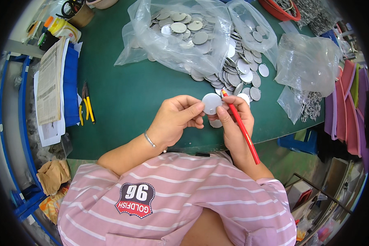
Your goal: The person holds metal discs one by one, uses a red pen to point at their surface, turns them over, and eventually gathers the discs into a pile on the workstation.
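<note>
A round silver metal disc (212, 103) with a small mark near its lower edge is held up between my two hands. My left hand (178, 115) pinches its left edge between thumb and fingers. On the other side my right hand (236, 115) grips the disc's right edge with the thumb and also holds a red pen (242, 130), which slants down across the hand toward the wrist. Just below the held disc another silver disc (216, 123) lies on the green table (123, 94). A loose pile of similar discs (233, 78) spreads beyond my hands.
A clear plastic bag (141, 49) full of discs lies at the back, with a smaller bag (250, 20) beside it. Yellow-handled pliers (87, 104) rest at left, near a blue bin (71, 86). Metal rings or clasps (311, 106) lie by a plastic bag (305, 61) at right.
</note>
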`<state>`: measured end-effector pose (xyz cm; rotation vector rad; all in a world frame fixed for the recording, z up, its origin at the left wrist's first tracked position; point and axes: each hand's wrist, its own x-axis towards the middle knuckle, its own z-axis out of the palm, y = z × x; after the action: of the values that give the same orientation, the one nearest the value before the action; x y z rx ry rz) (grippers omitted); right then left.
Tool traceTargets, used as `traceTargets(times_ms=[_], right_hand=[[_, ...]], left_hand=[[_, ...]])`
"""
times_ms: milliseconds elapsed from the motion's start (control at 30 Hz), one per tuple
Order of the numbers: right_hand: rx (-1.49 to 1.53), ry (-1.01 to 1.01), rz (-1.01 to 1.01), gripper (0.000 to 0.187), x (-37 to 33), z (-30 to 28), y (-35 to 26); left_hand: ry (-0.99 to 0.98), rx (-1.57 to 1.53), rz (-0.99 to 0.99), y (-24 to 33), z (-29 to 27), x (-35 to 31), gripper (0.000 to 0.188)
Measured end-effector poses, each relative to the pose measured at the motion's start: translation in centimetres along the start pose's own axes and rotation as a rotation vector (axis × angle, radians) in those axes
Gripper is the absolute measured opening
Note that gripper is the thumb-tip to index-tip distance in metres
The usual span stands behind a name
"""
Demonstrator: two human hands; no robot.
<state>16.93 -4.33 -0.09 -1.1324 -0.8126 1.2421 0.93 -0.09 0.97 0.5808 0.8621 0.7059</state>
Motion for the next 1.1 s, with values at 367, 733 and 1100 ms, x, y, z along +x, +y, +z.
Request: traceTargets(times_ms=[367,733,1100], right_hand=[[0.088,0.079,-0.075,0.021,1.0,-1.7,-0.9],[-1.151,0.010,-0.489,0.042,15.7,3.5,-5.6],[-0.268,-0.189,-0.612,0.027,25.1,11.5,-9.0]], left_hand=[[0.045,-0.207,0.320,4.7,0.9,1.9,0.024],[0.649,0.958,0.669,8.3,-8.9,7.8,0.076],[0.509,-0.102,1.011,20.3,-8.3,3.9,0.023]])
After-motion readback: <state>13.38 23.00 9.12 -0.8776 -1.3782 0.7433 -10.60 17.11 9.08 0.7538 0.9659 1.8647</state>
